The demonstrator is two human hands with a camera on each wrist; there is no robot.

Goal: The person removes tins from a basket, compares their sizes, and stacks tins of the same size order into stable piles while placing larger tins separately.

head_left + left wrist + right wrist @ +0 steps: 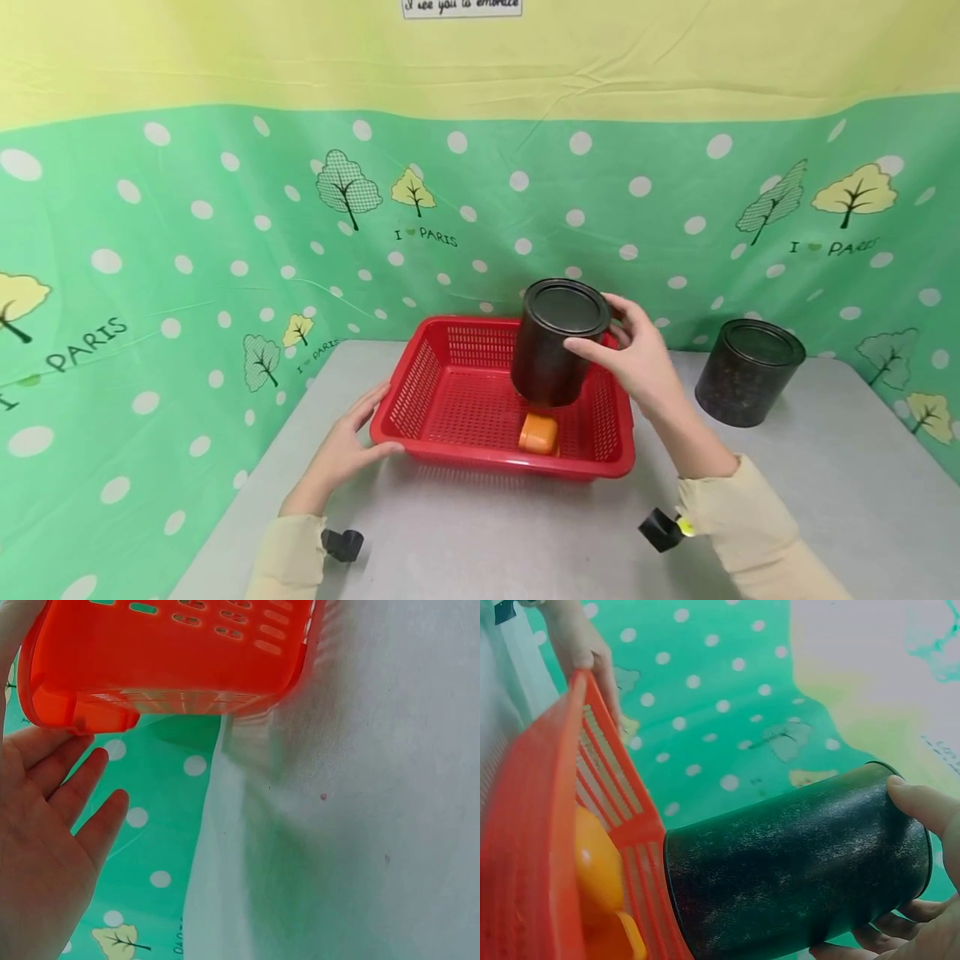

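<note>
A black lidded can (551, 358) stands out over the right side of the red plastic basket (487, 457). My right hand (637, 358) grips it near the top, thumb in front and fingers round the far side. In the right wrist view its speckled side (795, 870) fills the middle; whether its base touches the basket floor I cannot tell. My left hand (348, 442) touches the basket's left end, thumb at the front rim, the other fingers fairly straight along the outside. A glossy orange rounded object (538, 433) lies inside the basket near the front; its kind is unclear.
A second black can (750, 375) stands on the grey table (480, 542) to the right of the basket. Behind the table hangs a green and yellow printed cloth (480, 200). Small black devices sit at both wrists.
</note>
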